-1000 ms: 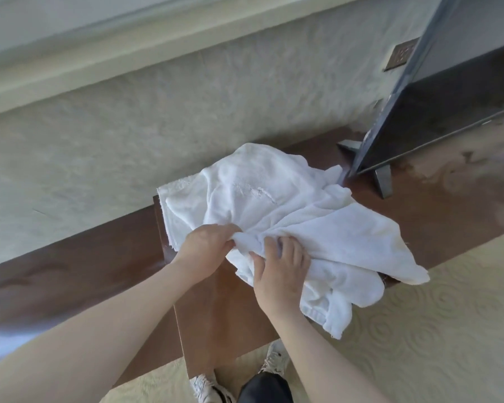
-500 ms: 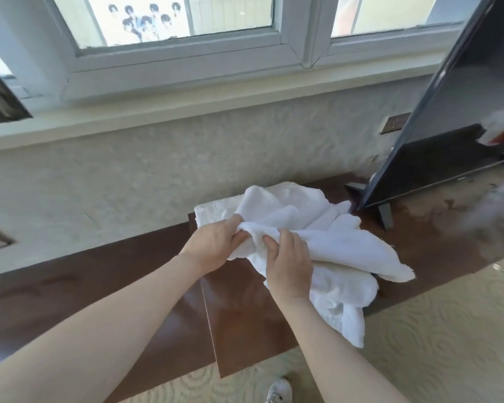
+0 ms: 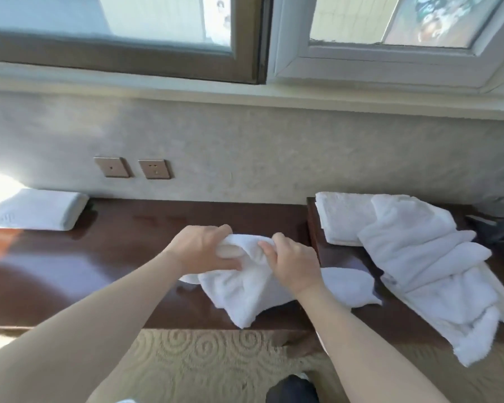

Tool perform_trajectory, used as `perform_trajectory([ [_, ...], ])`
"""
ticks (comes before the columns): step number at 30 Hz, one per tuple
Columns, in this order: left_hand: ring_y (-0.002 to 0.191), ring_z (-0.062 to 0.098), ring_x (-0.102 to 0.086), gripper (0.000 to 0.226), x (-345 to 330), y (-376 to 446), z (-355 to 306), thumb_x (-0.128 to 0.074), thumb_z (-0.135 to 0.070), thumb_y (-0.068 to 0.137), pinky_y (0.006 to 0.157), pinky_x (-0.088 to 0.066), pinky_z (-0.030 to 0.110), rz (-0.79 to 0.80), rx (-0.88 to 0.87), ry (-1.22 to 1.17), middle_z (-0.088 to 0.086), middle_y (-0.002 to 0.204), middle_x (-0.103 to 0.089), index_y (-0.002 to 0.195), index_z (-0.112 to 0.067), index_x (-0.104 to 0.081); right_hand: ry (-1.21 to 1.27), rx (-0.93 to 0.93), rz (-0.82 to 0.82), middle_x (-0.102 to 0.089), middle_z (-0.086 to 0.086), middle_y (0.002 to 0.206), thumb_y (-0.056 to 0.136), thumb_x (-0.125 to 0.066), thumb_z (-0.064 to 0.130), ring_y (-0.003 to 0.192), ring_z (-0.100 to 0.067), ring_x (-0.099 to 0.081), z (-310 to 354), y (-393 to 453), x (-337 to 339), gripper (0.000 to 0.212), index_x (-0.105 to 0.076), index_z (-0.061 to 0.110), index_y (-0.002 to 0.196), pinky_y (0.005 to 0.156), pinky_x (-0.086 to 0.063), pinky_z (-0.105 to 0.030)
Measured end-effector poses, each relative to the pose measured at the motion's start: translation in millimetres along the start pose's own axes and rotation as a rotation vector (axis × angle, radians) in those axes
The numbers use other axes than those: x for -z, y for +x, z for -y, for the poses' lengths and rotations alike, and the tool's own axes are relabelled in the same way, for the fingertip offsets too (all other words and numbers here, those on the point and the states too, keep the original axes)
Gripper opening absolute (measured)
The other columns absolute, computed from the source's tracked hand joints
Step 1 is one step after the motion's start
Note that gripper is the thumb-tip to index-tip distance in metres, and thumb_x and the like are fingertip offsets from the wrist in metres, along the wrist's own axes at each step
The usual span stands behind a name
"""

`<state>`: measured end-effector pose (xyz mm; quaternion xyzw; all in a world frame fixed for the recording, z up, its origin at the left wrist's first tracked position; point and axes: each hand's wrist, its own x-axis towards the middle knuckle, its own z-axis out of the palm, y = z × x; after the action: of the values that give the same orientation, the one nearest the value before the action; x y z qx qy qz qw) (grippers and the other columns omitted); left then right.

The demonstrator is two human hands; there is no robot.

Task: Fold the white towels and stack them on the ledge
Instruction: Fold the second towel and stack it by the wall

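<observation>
While both hands meet over the dark wooden ledge (image 3: 70, 271), the scene runs from a folded towel (image 3: 38, 209) far out to the left of the left hand (image 3: 204, 251), lying flat at the back of the ledge against the wall (image 3: 245, 152) in bright sun. Above and between that towel and the left hand, two wall plates (image 3: 133, 167) sit side by side. The left hand curls its fingers round the top edge of a crumpled white towel (image 3: 245, 289), thumb under a fold. Right beside it, almost touching, the right hand (image 3: 291, 263) pinches the same bunched edge, fingers bent into the cloth. This towel hangs and spreads below both hands onto the ledge, one corner reaching the front edge and another lobe showing just right of the right wrist. Below the forearms lies patterned carpet (image 3: 204, 362). To the right of the right hand the surface steps up, and there a flat towel (image 3: 341, 219) rests near the wall with a loose pile (image 3: 431, 269) draped over its right part, spilling past the front edge. Beyond the pile, at the far right, a dark stand (image 3: 495, 228) shows, blurred. High above both hands runs the window (image 3: 259, 39).
</observation>
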<state>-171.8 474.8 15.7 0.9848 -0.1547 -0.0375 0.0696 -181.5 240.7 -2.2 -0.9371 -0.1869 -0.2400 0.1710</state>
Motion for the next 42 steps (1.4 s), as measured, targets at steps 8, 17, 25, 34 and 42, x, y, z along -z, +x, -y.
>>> perform_trajectory([
  [8, 0.062, 0.006, -0.048, 0.060, -10.3, -66.8, 124.2, -0.066, -0.082, 0.068, 0.052, -0.032, 0.027, -0.109, 0.377, -0.150, -0.012, 0.063, -0.051, 0.063, -0.030, -0.038, 0.134, 0.195, 0.064, -0.046, 0.000, 0.042, 0.096, -0.042, 0.042, 0.031, -0.025, -0.046, 97.4, 70.9, -60.1, 0.047, -0.052, 0.009, 0.065, 0.034, -0.031, -0.025],
  [17, 0.076, 0.020, -0.063, 0.041, -53.5, -70.0, 232.5, -0.081, -0.048, 0.080, 0.070, -0.056, 0.044, -0.038, 0.775, -0.541, -0.003, 0.084, -0.065, 0.095, -0.024, -0.052, 0.264, 0.243, 0.153, -0.050, -0.003, 0.045, 0.098, -0.053, 0.044, 0.037, -0.029, -0.051, 124.8, 160.4, -151.9, 0.050, -0.057, 0.006, 0.066, 0.037, -0.041, -0.033],
  [25, 0.065, 0.012, -0.058, 0.047, -54.4, -34.2, 297.5, -0.077, -0.070, 0.071, 0.054, -0.041, 0.031, 0.117, 0.877, -0.489, -0.006, 0.070, -0.061, 0.070, -0.030, -0.053, 0.233, 0.178, 0.324, -0.036, 0.008, 0.045, 0.093, -0.068, 0.035, 0.034, -0.023, -0.044, 94.0, 208.3, -199.6, 0.036, -0.052, 0.007, 0.076, 0.039, -0.028, -0.023],
  [34, 0.049, 0.010, -0.040, 0.077, -40.4, 12.8, 345.3, -0.061, -0.098, 0.043, 0.048, -0.030, 0.027, 0.119, 0.651, -0.442, -0.009, 0.052, -0.043, 0.052, -0.025, -0.041, 0.032, 0.048, 0.377, -0.047, 0.001, 0.044, 0.094, -0.066, 0.035, 0.035, -0.028, -0.048, 71.3, 206.4, -216.1, 0.043, -0.051, 0.008, 0.064, 0.038, -0.030, -0.026],
  [42, 0.045, 0.012, -0.032, 0.092, -17.3, 20.4, 398.4, -0.043, -0.108, 0.045, 0.044, -0.026, 0.022, 0.182, 0.314, -0.346, -0.008, 0.042, -0.031, 0.055, -0.018, -0.031, -0.258, -0.163, 0.456, -0.054, -0.001, 0.043, 0.100, -0.018, 0.064, 0.040, -0.029, -0.056, 95.2, 189.8, -223.1, 0.075, -0.054, 0.016, 0.056, 0.044, -0.019, -0.024],
])
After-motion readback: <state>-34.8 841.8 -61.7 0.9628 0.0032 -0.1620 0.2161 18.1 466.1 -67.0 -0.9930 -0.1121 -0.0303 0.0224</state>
